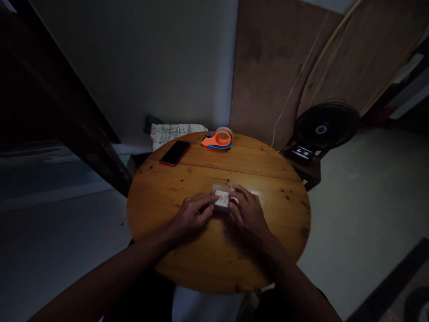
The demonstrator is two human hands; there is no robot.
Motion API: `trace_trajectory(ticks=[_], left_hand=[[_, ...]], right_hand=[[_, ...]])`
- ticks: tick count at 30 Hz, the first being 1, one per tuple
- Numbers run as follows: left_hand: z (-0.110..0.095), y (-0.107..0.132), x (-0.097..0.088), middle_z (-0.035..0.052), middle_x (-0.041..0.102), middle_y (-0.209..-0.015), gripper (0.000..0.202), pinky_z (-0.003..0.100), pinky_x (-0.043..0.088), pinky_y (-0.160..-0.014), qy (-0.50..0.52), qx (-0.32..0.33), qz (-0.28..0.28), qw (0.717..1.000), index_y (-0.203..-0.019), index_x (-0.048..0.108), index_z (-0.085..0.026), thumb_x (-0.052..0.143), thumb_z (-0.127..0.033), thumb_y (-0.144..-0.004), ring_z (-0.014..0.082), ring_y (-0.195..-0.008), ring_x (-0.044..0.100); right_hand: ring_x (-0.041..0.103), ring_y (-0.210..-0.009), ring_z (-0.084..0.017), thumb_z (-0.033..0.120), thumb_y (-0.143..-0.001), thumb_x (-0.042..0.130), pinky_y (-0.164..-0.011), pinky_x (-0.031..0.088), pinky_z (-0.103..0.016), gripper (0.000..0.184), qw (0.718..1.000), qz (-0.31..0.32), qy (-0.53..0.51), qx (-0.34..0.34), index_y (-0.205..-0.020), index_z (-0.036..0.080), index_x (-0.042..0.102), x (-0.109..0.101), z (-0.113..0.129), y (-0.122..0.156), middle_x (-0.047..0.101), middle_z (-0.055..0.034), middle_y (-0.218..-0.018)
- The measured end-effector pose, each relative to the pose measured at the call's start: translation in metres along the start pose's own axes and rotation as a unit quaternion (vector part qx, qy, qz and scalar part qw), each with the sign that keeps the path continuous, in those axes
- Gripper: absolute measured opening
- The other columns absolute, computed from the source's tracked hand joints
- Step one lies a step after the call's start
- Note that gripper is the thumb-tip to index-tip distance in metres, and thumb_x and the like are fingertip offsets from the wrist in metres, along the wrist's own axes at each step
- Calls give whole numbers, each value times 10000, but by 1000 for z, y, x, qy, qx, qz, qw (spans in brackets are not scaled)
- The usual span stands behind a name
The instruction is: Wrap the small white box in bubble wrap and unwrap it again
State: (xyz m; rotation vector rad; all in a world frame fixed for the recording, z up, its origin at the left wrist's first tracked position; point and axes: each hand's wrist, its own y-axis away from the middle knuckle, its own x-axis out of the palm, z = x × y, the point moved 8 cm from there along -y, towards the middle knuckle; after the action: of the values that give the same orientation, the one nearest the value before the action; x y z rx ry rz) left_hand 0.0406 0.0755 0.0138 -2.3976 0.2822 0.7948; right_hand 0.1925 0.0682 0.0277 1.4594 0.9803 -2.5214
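Left hand (191, 216) and right hand (247, 211) are both gripping a small clear box (221, 198) at frame centre | round wooden table (187, 188) is bearing a phone (174, 153) and tape dispenser (217, 139) above

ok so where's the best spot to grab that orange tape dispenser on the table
Probably by the tapered orange handle of the tape dispenser, the end pointing left toward the phone. Come from above on the near side: it lies flat on the table, the roll end is wider, and nothing crowds it.
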Motion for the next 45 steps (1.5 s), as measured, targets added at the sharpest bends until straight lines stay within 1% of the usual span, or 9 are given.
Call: trace_trajectory(ticks=[16, 22, 26, 28, 32, 36, 39, 42, 45], left_hand=[[-1, 1, -1, 48, 713, -992, 275, 267, 514, -791, 3, 6, -8, 1000, -1113, 653, -194, 533, -193, -866, 153, -882, 662], [2, 1, 1, 46, 701, -1018, 287, 268, 496, -824, 6, -3, 2, 1000, -1129, 645, -195, 525, -176, -869, 148, -915, 646], [3, 2, 1, 34, 667, -905, 281, 256, 491, -746, -4, -8, 2, 1000, -1120, 652, -204, 531, -182, -867, 132, -810, 615], [3, 2, 0, 37, 618, -876, 287, 248, 487, -699, -9, -4, -9, 1000, -1123, 656, -212, 532, -191, -865, 129, -777, 587], [4, 2, -4, 74, 546, -1041, 283, 281, 497, -798, 10, 3, -46, 999, -1103, 659, -208, 541, -193, -846, 160, -929, 565], [8, 0, -1, 66, 570, -1047, 355, 276, 496, -760, 6, -42, -28, 999, -1183, 575, -203, 552, -210, -829, 147, -842, 562], [8, -2, 0, 53, 602, -1042, 384, 289, 490, -783, -4, -58, -22, 998, -1182, 550, -208, 583, -223, -799, 169, -894, 572], [9, -3, -2, 61, 601, -1114, 437, 320, 487, -844, -10, -71, -33, 997, -1198, 529, -206, 612, -235, -770, 192, -972, 577], [11, -3, -2, 71, 593, -1164, 491, 353, 477, -896, -12, -94, -23, 995, -1231, 512, -207, 627, -261, -757, 214, -1031, 575]], right_hand=[[504, -1179, -241, 287, -945, 415, -949, 389, -400, 277, 1000, 8, -2, 9, -1151, 172, 561, 3, -3, 1, 535, -129, -1301], [503, -1177, -248, 278, -947, 407, -949, 389, -412, 277, 1000, 10, -9, 7, -1147, 162, 559, 3, -4, 0, 543, -135, -1291], [498, -1185, -255, 284, -950, 398, -952, 384, -423, 280, 1000, 17, -20, 17, -1146, 162, 557, 4, -6, -1, 536, -139, -1299], [491, -1194, -254, 291, -950, 400, -961, 379, -426, 284, 999, 19, -34, 27, -1157, 171, 553, 5, -8, 0, 533, -133, -1305], [487, -1196, -235, 305, -956, 387, -982, 372, -415, 293, 992, 23, -105, 69, -1185, 207, 540, 6, -15, 0, 546, -98, -1287], [520, -1145, -211, 356, -959, 378, -985, 392, -381, 320, 970, 25, -208, 123, -1204, 232, 542, 8, -25, -2, 570, -70, -1247], [549, -1104, -198, 391, -960, 373, -967, 413, -348, 336, 953, 46, -267, 137, -1169, 230, 582, 12, -26, -8, 610, -63, -1185], [566, -1074, -197, 408, -955, 375, -952, 420, -338, 355, 947, 79, -279, 142, -1141, 228, 618, 17, -24, -16, 633, -60, -1153], [582, -1024, -195, 428, -949, 371, -920, 429, -333, 371, 946, 116, -265, 147, -1111, 231, 641, 23, -24, -27, 651, -55, -1115]])
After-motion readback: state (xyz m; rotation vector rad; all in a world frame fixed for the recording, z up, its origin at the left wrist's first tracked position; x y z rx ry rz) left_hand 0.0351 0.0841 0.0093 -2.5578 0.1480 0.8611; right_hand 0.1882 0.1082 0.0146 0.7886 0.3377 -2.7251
